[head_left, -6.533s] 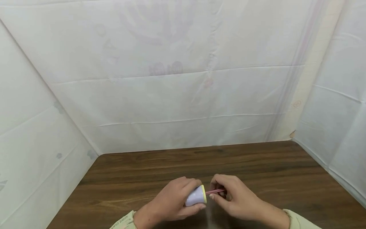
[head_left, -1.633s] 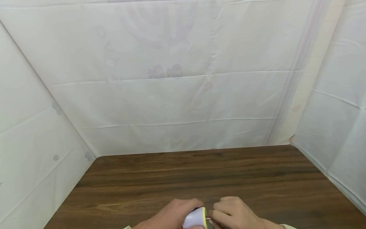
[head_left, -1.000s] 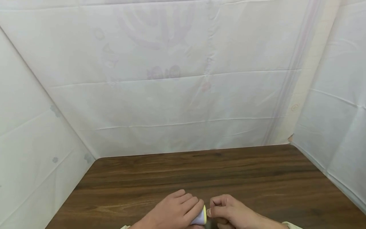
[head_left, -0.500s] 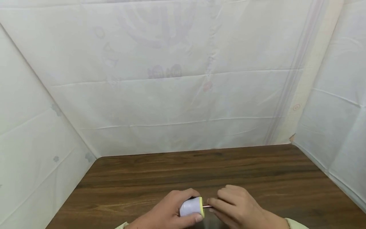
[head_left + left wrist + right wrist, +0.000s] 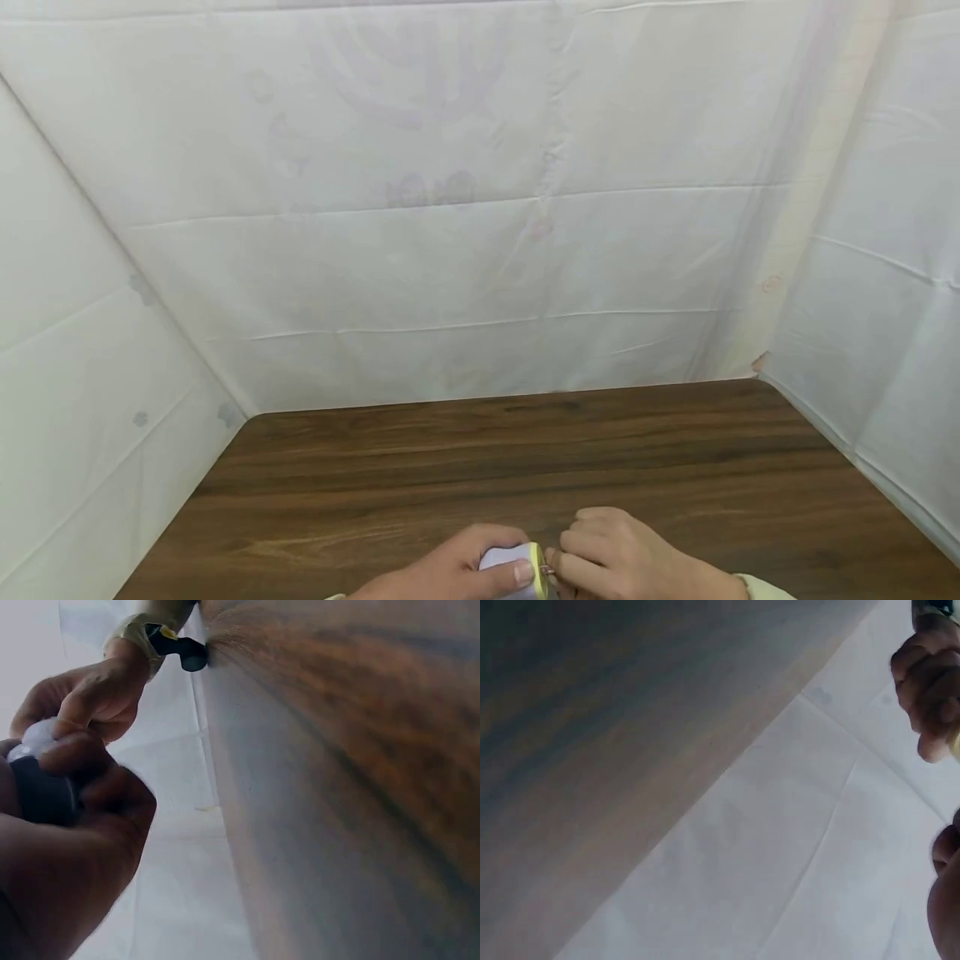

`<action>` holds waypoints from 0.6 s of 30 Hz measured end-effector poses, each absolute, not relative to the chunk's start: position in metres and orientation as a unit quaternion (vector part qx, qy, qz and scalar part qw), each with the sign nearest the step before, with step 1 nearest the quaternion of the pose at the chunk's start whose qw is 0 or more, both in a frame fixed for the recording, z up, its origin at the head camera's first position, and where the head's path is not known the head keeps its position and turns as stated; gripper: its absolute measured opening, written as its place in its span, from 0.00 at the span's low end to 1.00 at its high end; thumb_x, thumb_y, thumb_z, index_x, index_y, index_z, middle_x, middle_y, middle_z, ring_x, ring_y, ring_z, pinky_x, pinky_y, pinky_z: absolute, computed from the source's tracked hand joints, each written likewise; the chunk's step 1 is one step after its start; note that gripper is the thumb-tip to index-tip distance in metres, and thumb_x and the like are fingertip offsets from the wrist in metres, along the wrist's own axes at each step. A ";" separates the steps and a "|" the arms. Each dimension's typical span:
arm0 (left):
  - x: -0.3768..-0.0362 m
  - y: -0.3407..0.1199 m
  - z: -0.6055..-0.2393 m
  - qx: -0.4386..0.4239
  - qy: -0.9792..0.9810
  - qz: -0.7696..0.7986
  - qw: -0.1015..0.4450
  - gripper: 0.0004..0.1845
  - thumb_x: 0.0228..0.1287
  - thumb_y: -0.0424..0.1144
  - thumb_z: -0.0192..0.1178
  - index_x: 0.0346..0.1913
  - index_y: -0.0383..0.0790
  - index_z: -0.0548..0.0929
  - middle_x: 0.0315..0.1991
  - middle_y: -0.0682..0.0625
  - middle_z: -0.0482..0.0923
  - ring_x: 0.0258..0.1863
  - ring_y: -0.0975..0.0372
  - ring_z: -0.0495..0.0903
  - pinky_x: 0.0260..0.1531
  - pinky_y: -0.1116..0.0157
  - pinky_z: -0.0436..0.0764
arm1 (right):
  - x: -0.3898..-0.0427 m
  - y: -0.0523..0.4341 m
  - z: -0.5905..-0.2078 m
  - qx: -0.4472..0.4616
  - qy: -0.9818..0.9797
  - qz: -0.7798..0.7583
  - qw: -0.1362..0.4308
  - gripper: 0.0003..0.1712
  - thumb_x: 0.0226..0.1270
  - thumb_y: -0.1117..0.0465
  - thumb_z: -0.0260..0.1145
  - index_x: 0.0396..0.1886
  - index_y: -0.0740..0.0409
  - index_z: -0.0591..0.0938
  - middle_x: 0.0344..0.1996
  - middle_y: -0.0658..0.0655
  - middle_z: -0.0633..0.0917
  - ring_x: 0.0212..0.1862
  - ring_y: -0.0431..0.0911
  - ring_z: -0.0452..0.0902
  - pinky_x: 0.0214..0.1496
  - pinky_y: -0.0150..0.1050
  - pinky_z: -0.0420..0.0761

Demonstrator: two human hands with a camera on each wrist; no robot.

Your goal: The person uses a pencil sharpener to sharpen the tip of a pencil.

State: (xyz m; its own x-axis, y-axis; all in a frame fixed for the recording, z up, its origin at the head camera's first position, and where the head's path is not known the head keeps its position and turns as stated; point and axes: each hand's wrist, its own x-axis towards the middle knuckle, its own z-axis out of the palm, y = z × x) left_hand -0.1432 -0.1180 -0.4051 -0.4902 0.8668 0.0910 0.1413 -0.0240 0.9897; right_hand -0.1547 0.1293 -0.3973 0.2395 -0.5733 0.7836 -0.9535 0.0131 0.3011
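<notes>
Low in the head view, my left hand (image 5: 457, 575) grips a small lavender barrel-shaped pencil sharpener (image 5: 502, 557) with a yellow rim, thumb along its side. The rim faces right. Close against that rim, my right hand (image 5: 617, 557) pinches a thin reddish pencil (image 5: 551, 571). Only a short bit of the pencil shows; the rest is hidden by fingers and sharpener. From the left wrist, the sharpener's dark grey end (image 5: 43, 791) appears inside curled fingers, with the right hand (image 5: 109, 694) beyond. The right wrist view catches both hands only at its right edge.
A dark brown wood-grain table (image 5: 480, 467) lies beneath the hands. White cloth sheets (image 5: 420, 275) hang along its back and both sides. A black device (image 5: 184, 652) is strapped at the right wrist, by a pale sleeve.
Over the last half second both hands drop lower in view and less of the pencil shows. Across the earlier frames the right hand turns back and forth while the left keeps the sharpener.
</notes>
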 end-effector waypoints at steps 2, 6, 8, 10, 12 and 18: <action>-0.143 -0.117 -0.405 0.418 0.658 0.568 0.264 0.14 0.85 0.39 0.51 0.56 0.29 0.79 0.40 0.56 0.81 0.34 0.75 0.80 0.34 0.74 0.82 | -0.153 0.132 -0.402 0.654 -0.600 0.270 0.373 0.12 0.75 0.70 0.59 0.27 0.57 0.76 0.18 0.43 0.64 0.24 0.29 0.50 0.31 0.18 0.52; -0.142 -0.117 -0.400 0.461 0.765 0.433 0.121 0.13 0.82 0.43 0.58 0.59 0.39 0.78 0.39 0.59 0.79 0.31 0.78 0.75 0.30 0.77 0.79 | -0.148 0.132 -0.415 0.605 -0.647 0.412 0.212 0.14 0.69 0.77 0.64 0.29 0.57 0.73 0.18 0.47 0.76 0.25 0.23 0.58 0.25 0.14 0.64; -0.141 -0.117 -0.398 0.503 0.805 0.313 -0.002 0.17 0.81 0.49 0.60 0.58 0.41 0.78 0.40 0.60 0.79 0.32 0.78 0.72 0.33 0.80 0.75 | -0.146 0.133 -0.418 0.559 -0.659 0.491 0.111 0.15 0.67 0.80 0.64 0.31 0.58 0.74 0.18 0.52 0.79 0.26 0.23 0.63 0.22 0.17 0.70; -0.140 -0.116 -0.398 0.539 0.809 0.183 -0.150 0.20 0.81 0.55 0.58 0.56 0.40 0.78 0.39 0.59 0.78 0.32 0.75 0.71 0.35 0.80 0.70 | -0.143 0.135 -0.418 0.499 -0.667 0.554 0.016 0.14 0.67 0.81 0.64 0.32 0.60 0.75 0.17 0.54 0.78 0.26 0.23 0.65 0.20 0.21 0.70; -0.141 -0.113 -0.399 0.555 0.774 0.066 -0.298 0.23 0.82 0.58 0.54 0.54 0.39 0.80 0.38 0.58 0.78 0.32 0.72 0.72 0.36 0.78 0.66 | -0.142 0.137 -0.416 0.433 -0.664 0.603 -0.093 0.11 0.70 0.77 0.62 0.30 0.63 0.74 0.14 0.51 0.71 0.21 0.25 0.61 0.16 0.23 0.65; -0.146 -0.111 -0.402 0.565 0.690 -0.043 -0.451 0.27 0.87 0.57 0.43 0.51 0.39 0.85 0.37 0.56 0.81 0.31 0.68 0.77 0.34 0.73 0.67 | -0.141 0.142 -0.408 0.328 -0.642 0.638 -0.270 0.14 0.74 0.69 0.58 0.31 0.75 0.68 0.14 0.39 0.66 0.15 0.28 0.55 0.15 0.26 0.55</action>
